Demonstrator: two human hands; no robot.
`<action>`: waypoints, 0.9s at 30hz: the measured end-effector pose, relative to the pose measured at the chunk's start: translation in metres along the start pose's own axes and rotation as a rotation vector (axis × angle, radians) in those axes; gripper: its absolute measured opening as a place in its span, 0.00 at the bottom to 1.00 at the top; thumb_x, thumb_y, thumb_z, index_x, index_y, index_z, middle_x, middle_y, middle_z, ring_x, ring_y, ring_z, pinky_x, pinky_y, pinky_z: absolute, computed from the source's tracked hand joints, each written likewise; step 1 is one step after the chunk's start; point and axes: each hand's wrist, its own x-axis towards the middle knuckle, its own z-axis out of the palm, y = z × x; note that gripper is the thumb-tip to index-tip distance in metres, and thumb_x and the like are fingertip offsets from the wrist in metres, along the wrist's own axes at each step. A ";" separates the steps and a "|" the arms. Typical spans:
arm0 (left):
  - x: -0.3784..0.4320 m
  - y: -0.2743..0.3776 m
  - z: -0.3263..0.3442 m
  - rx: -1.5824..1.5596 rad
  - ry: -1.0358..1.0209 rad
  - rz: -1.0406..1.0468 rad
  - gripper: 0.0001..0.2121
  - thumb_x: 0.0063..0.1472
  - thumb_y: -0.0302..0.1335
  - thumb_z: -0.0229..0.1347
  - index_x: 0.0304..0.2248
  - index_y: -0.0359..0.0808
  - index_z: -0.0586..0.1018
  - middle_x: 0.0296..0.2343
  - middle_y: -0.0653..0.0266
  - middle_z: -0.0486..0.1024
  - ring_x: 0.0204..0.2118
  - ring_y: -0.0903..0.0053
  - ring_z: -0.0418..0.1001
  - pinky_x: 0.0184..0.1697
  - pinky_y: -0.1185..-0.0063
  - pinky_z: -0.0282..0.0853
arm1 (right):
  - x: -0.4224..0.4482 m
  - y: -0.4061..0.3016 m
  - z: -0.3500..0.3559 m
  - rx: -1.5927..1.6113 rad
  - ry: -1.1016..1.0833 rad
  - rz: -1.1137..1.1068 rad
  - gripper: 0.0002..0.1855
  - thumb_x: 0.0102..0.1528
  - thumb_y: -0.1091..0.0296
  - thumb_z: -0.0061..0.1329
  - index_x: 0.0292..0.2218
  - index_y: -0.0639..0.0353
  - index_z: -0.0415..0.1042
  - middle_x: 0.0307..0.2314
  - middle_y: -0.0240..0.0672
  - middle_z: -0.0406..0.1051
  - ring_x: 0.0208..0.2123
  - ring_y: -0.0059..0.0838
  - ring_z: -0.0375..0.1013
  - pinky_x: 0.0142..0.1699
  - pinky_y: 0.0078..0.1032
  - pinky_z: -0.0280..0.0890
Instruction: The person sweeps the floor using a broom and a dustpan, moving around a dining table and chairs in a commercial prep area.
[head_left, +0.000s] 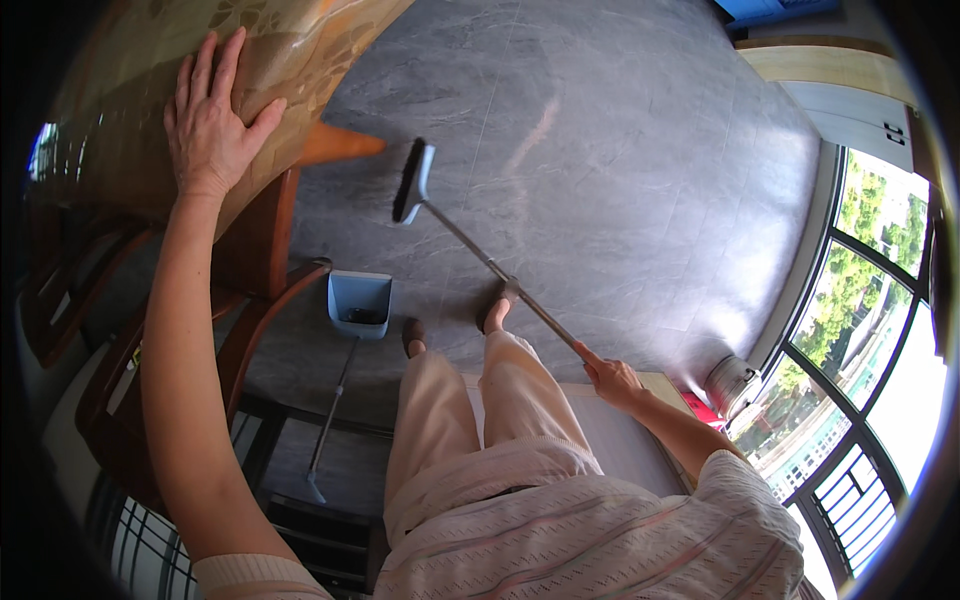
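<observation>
My right hand (616, 381) is closed around the long handle of a broom (480, 251). The broom's light blue head (420, 180) with dark bristles is tilted near the floor, close to an orange-brown wooden table leg (341, 145). Palm down, my left hand (210, 124) rests with fingers spread on a table covered by a glossy patterned tablecloth (300, 67); nothing is in it. A blue long-handled dustpan (360, 296) lies left of my feet, its pan facing away from me, with something dark inside that I cannot make out.
Wooden chairs (259, 337) crowd the left side beneath the table. Grey tile floor (600, 150) stretches ahead. At the right, a metal bucket (731, 384) and a red object (703, 409) stand by tall windows (847, 322). A white cabinet (847, 112) is at the far right.
</observation>
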 end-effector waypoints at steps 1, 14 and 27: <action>0.002 0.001 0.000 -0.019 -0.003 0.005 0.36 0.46 0.47 0.54 0.54 0.57 0.54 0.54 0.67 0.53 0.55 0.64 0.52 0.52 0.61 0.51 | 0.008 -0.006 -0.001 0.001 0.001 0.004 0.25 0.58 0.59 0.30 0.55 0.26 0.44 0.25 0.48 0.70 0.27 0.47 0.71 0.32 0.42 0.64; 0.007 0.007 -0.006 0.043 -0.013 0.020 0.35 0.48 0.49 0.52 0.55 0.53 0.54 0.54 0.65 0.52 0.55 0.62 0.51 0.52 0.62 0.52 | 0.041 0.060 -0.054 -0.242 0.083 0.162 0.24 0.58 0.58 0.33 0.54 0.24 0.48 0.24 0.40 0.71 0.28 0.41 0.71 0.31 0.39 0.64; 0.008 -0.002 -0.003 0.009 0.005 0.023 0.35 0.47 0.47 0.53 0.54 0.57 0.53 0.54 0.69 0.52 0.55 0.64 0.51 0.51 0.61 0.52 | 0.055 0.019 -0.044 -0.381 -0.054 0.080 0.23 0.59 0.56 0.31 0.54 0.21 0.47 0.23 0.40 0.69 0.26 0.38 0.70 0.32 0.35 0.66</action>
